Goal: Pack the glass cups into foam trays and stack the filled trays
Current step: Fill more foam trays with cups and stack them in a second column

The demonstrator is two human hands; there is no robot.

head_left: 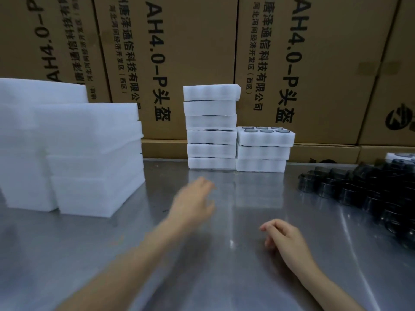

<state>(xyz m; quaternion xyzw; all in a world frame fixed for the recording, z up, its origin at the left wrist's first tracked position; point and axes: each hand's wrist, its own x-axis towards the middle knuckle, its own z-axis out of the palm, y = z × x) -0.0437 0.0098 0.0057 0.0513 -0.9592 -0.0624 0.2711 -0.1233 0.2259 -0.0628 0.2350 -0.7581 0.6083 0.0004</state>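
Note:
Two stacks of filled white foam trays stand at the back of the steel table: a tall stack and, touching its right side, a shorter stack whose top tray shows several glass cups in its holes. Dark glass cups lie in a heap at the right. Piles of foam trays sit at the left. My left hand hovers blurred over the table in front of the tall stack, fingers relaxed and holding nothing. My right hand rests low near the middle, fingers loosely curled, holding nothing.
Large brown cardboard boxes with printed text form a wall behind the table. Another foam tray with cups peeks in at the far right edge. The steel tabletop is bare around both hands.

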